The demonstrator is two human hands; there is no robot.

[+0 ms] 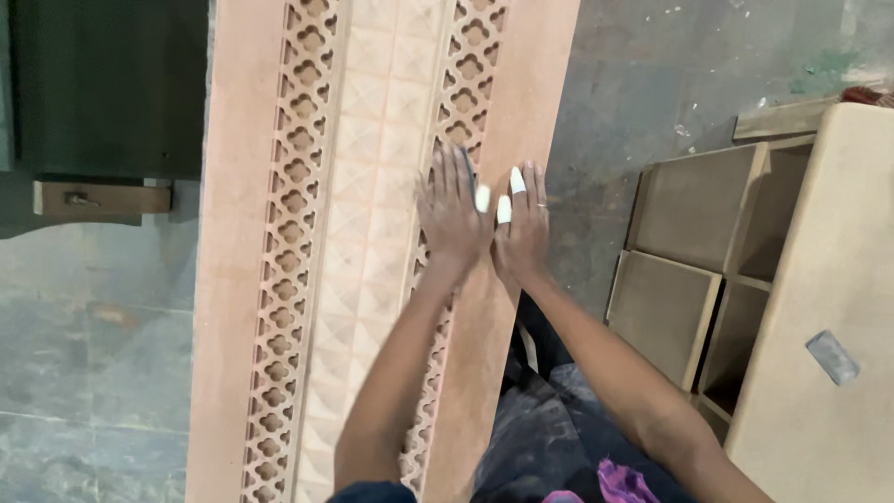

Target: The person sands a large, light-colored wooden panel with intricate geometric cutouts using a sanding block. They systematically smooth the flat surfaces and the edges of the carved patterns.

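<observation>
There, both hands lay flat and open, side by side, on a long reddish-brown carved wooden panel (251, 233) that ran away from the person over a grey concrete floor (93, 354). The left hand (453, 214) pressed its spread palm on the panel's right-hand band of pierced quatrefoil lattice (470, 56), gripping nothing. The right hand (521, 228), white-taped at two fingertips, rested just beside it on the plain border, with pale open-fronted wooden cabinet boxes (694, 242) standing well off to the right.
</observation>
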